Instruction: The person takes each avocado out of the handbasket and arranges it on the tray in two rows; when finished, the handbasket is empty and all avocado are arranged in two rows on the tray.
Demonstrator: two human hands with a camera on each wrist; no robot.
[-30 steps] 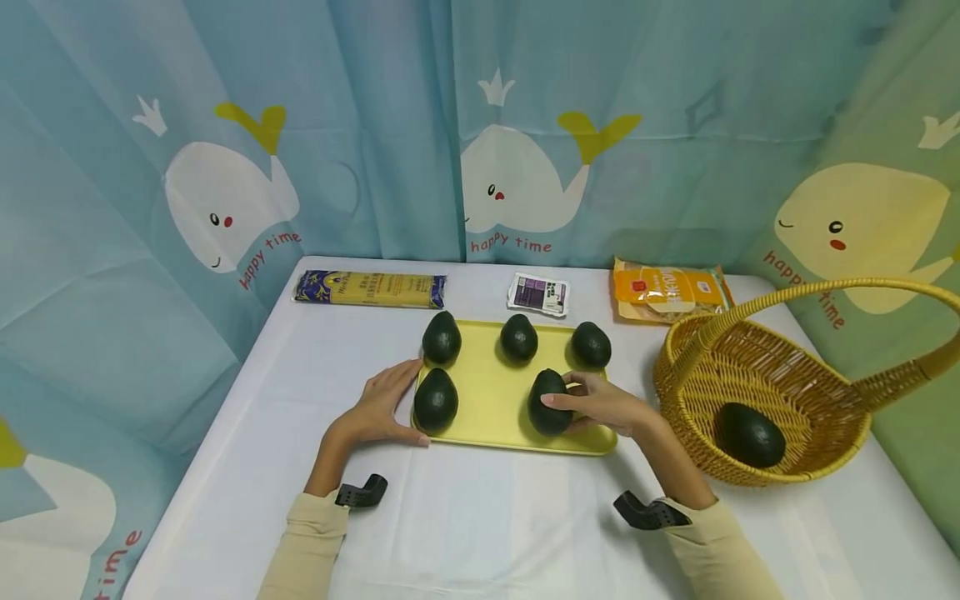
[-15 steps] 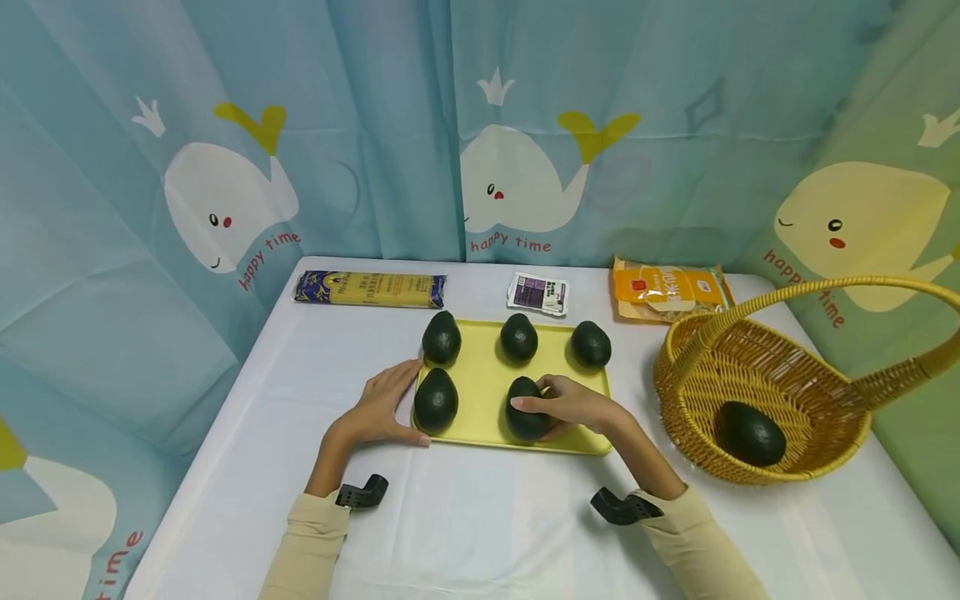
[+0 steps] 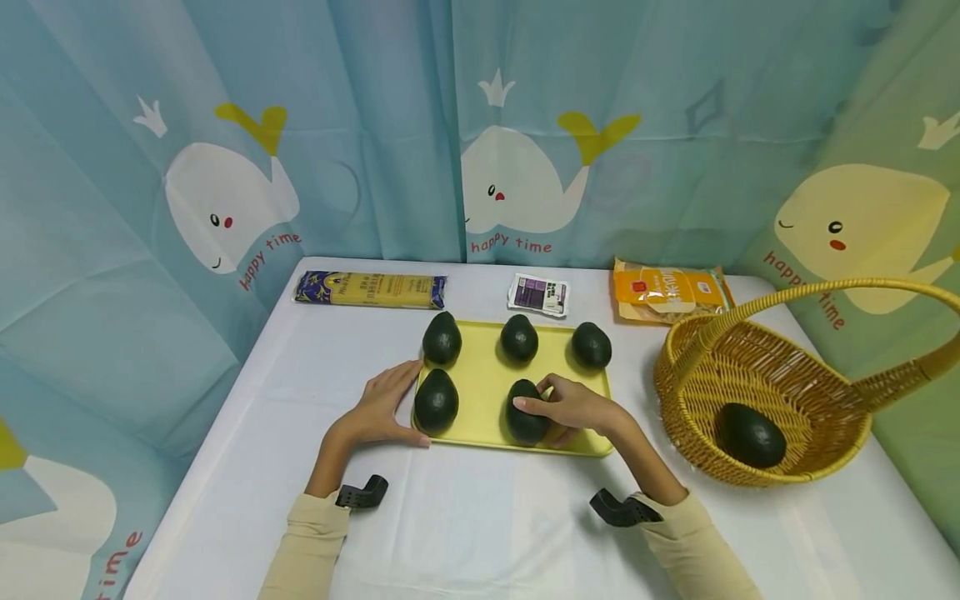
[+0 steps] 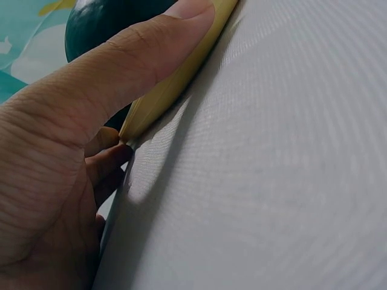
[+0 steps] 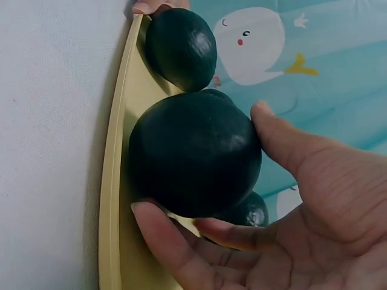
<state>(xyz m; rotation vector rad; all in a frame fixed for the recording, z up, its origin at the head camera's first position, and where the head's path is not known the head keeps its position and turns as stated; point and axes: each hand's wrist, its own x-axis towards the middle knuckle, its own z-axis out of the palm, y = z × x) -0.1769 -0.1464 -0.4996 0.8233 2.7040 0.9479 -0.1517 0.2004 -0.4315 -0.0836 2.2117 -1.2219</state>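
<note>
In the head view my right hand (image 3: 576,408) holds a dark green avocado (image 3: 523,417) over the front middle of the yellow tray (image 3: 480,400). The right wrist view shows my thumb against one side of this avocado (image 5: 193,157) and fingertips right at its underside. At the tray's front left corner rests my left hand (image 3: 382,406), thumb along the front rim and fingers along the left side. Beside it stands a front left avocado (image 3: 436,402). Three more avocados line the tray's back: left (image 3: 442,339), middle (image 3: 519,340) and right (image 3: 591,345).
To the right stands a wicker basket (image 3: 678,408) with a tall handle, one avocado (image 3: 752,435) inside. Along the back of the white table (image 3: 480,533) lie a long yellow-and-blue packet (image 3: 370,289), a small purple-and-white packet (image 3: 538,295) and an orange bag (image 3: 670,292). A curtain hangs behind.
My right hand has moved left with the avocado, bringing it to the tray's front middle, and has then stayed nearly still; its fingers look slightly looser. My left hand has not moved.
</note>
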